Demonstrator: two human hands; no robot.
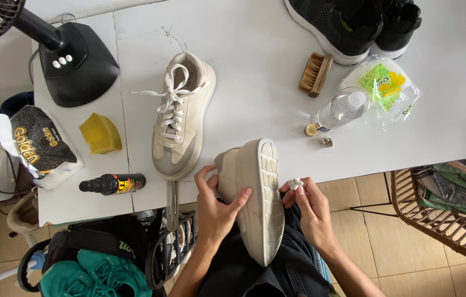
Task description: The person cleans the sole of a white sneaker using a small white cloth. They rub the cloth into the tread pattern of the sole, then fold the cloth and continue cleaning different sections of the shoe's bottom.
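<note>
Cream sneaker (255, 198) held sole-up over lap, just below table edge (354, 159). Left hand (216, 206) clamped on sneaker's side. Right hand (310, 206) pinched shut on small white wad (295, 183), beside sole. Matching laced sneaker (181, 118) up-left of held one.

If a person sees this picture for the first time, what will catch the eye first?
Probably the cream sneaker turned sole-up at bottom centre, held by the left hand while the right hand pinches a small white wad beside its sole. Its laced cream twin sneaker lies on the white table, with a black fan base at upper left.
</note>
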